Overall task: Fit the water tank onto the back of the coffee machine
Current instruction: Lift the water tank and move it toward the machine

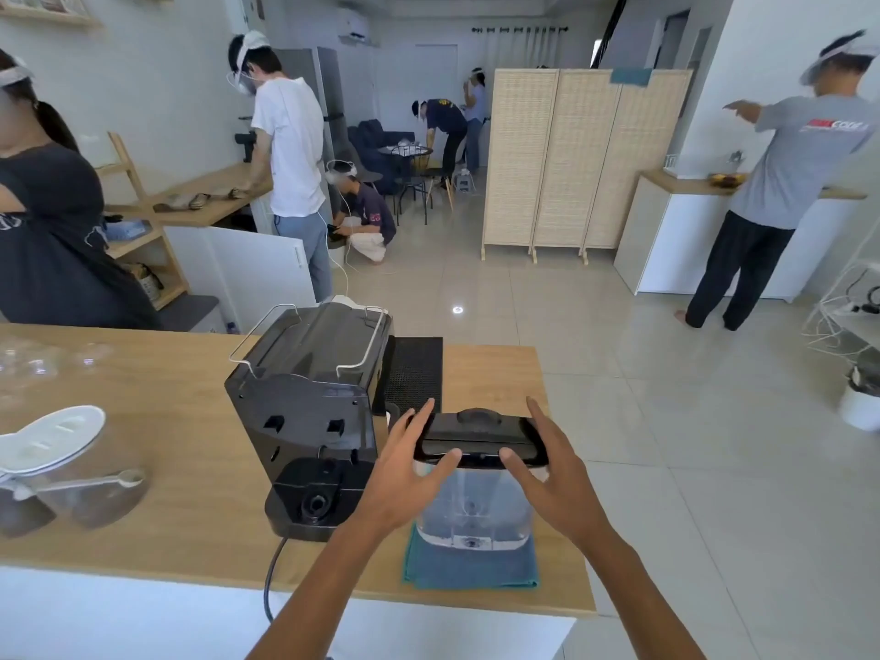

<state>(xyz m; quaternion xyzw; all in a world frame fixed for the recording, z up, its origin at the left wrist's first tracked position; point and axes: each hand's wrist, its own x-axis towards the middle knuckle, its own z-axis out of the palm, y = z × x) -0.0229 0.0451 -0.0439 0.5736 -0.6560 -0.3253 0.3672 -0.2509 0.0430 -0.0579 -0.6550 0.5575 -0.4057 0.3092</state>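
The water tank (471, 507) is a clear container with a black lid (476, 433). It stands upright on a teal cloth (469, 571) near the counter's front right corner. To its left, the black coffee machine (305, 412) has its back towards me, with the bare tank base low at the rear. My left hand (405, 473) and my right hand (552, 473) flank the lid with fingers spread. Both thumbs lie at the lid's front edge. Neither hand is closed around the tank.
The wooden counter (166, 540) ends just right of the tank. A black mat (414, 373) lies behind the machine, and its power cord (271, 578) hangs over the front edge. Clear jars with a white lid (57, 450) stand at the left. Several people work in the room beyond.
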